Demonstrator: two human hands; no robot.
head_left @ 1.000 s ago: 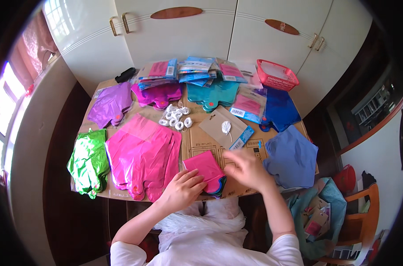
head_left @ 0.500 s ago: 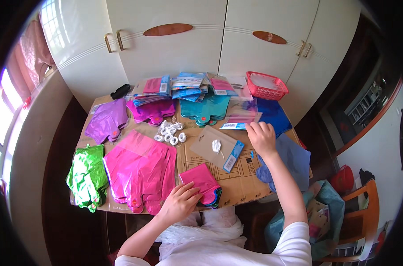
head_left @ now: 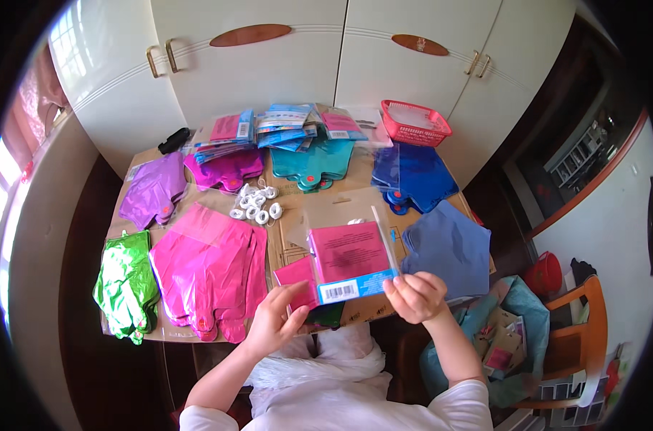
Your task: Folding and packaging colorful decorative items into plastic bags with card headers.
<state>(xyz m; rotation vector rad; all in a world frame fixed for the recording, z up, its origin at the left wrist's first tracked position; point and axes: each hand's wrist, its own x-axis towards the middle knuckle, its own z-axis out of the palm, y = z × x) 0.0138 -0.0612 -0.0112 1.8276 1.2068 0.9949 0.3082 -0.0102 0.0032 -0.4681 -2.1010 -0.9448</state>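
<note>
My right hand (head_left: 415,296) grips the lower right corner of a clear packet with a pink card insert and a blue bottom strip (head_left: 351,260), held up over the table's near edge. My left hand (head_left: 274,320) rests on a small folded pink foil piece (head_left: 295,274) lying on top of a dark green one (head_left: 328,314); its fingertips come close to the packet's lower left corner. Both lie on a brown cardboard sheet (head_left: 306,224) that covers the table.
Flat foil shapes lie in stacks: green (head_left: 125,281), bright pink (head_left: 210,264), purple (head_left: 154,189), magenta (head_left: 226,169), teal (head_left: 312,162), blue (head_left: 414,172), slate blue (head_left: 448,246). Several white rings (head_left: 256,204), more packets (head_left: 283,126), a red basket (head_left: 414,122). Wooden chair with bags at right (head_left: 513,337).
My right hand came back from the far right of the table with the pink-card packet and now holds it near my body. My left hand stayed on the folded pink piece.
</note>
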